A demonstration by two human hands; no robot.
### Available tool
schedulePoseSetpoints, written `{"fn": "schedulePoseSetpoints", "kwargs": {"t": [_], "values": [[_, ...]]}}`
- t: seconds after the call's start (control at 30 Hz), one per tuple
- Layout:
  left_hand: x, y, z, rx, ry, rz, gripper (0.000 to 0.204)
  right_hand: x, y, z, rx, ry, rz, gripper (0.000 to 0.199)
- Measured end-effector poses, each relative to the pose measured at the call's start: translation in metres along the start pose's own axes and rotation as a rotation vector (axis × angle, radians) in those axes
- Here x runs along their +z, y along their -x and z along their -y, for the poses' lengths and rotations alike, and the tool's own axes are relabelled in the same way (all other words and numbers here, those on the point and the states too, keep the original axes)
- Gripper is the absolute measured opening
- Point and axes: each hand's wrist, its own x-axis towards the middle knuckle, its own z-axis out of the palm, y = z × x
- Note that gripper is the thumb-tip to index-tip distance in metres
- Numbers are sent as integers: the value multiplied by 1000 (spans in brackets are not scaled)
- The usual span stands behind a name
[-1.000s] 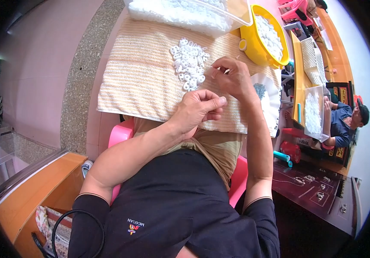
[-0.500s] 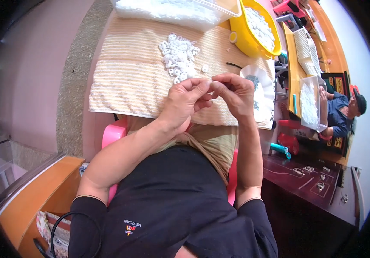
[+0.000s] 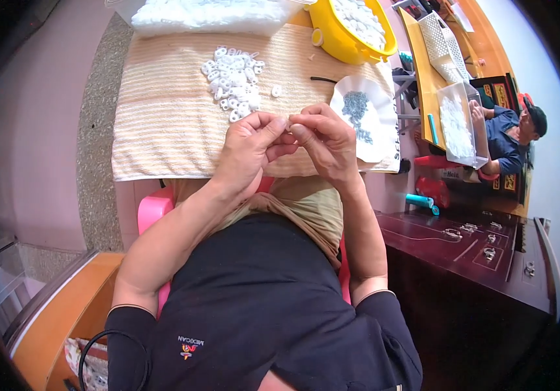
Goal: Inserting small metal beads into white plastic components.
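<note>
My left hand (image 3: 254, 144) and my right hand (image 3: 327, 140) meet at the fingertips over the near part of the striped towel (image 3: 162, 111). Both are closed in a pinch, thumb against fingers. Whatever sits between them is too small and covered to make out. Just beyond my left hand lies a pile of small white plastic pieces with round holes (image 3: 231, 78). One loose white piece (image 3: 276, 90) rests to the right of the pile. Beside my right hand, a white fluted plate (image 3: 382, 107) holds many tiny dark grey parts (image 3: 357, 111).
A clear bin (image 3: 211, 23) of white pieces and a yellow basin (image 3: 332, 39) stand at the far edge. A thin black stick (image 3: 323, 79) lies near the plate. At right, another person (image 3: 511, 143) sits by a clear bin (image 3: 459, 130).
The whole view has shifted, so the table and its things appear further left and up. The plate with grey parts shows more fully. My hands keep their fingertip pinch.
</note>
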Motion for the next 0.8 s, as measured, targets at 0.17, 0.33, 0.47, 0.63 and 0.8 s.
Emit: {"fn": "schedulePoseSetpoints", "kwargs": {"t": [0.17, 0.33, 0.47, 0.63, 0.8], "values": [[3, 2, 0, -13, -77, -42, 12, -27, 13, -4, 4, 76, -15, 14], [1, 1, -2, -13, -87, -35, 10, -79, 19, -9, 233, 157, -142, 19], [2, 1, -1, -13, -100, -37, 14, -107, 24, -20, 339, 480, -125, 19], [1, 0, 2, -19, -98, -30, 15, -119, 24, -32, 327, 633, -93, 22], [0, 1, 1, -37, -109, -29, 15, -114, 18, -36, 324, 667, -64, 22]]}}
